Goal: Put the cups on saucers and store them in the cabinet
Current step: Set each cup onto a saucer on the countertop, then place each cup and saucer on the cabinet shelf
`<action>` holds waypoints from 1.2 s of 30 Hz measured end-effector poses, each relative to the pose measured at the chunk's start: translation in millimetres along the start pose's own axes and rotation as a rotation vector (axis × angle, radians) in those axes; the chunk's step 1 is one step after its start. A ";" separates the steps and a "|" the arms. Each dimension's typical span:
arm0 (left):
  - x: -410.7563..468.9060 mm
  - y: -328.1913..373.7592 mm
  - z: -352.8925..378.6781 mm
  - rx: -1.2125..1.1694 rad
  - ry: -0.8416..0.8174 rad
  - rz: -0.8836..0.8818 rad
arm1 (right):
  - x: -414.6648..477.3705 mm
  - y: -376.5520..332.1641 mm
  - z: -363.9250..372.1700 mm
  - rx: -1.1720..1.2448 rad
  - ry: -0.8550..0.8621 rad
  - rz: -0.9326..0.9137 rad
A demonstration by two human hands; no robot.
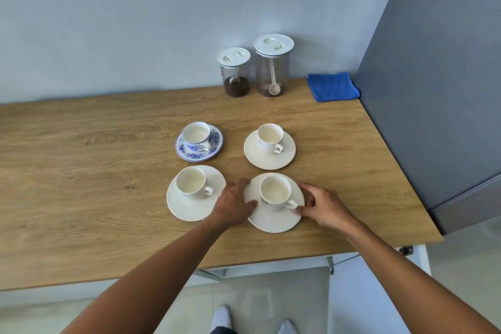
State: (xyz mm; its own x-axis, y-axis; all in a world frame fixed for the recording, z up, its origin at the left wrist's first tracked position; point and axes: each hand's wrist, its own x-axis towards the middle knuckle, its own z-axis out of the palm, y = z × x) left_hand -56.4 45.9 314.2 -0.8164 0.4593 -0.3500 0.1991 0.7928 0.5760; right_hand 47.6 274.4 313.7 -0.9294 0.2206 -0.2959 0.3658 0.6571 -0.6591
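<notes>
Several cups stand on saucers on the wooden counter (81,171). At the front right, a white cup (275,192) sits on a white saucer (271,221). My left hand (235,205) touches that saucer's left rim, and my right hand (324,206) rests at its right rim beside the cup's handle. Whether the fingers grip the saucer is unclear. A second white cup (191,182) stands on its saucer (189,209) at the front left. Behind are a blue-flowered cup (196,135) on a matching saucer (217,144) and a white cup (270,137) on a white saucer (268,158).
Two lidded clear jars (234,72) (273,65) with scoops stand by the back wall. A folded blue cloth (333,86) lies at the back right. A tall grey panel (433,89) borders the counter's right side. An open cabinet door (298,287) shows below the front edge.
</notes>
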 end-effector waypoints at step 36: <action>-69.0 -4.9 -3.9 -0.652 -0.280 0.206 | -107.7 -10.4 20.9 0.790 0.084 0.077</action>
State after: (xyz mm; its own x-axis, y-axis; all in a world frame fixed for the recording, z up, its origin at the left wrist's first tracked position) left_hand -3.1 8.8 338.5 -0.6110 0.7273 -0.3126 -0.1000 0.3208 0.9418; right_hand 144.9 228.7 338.0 -0.8891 0.3189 -0.3283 0.3265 -0.0607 -0.9432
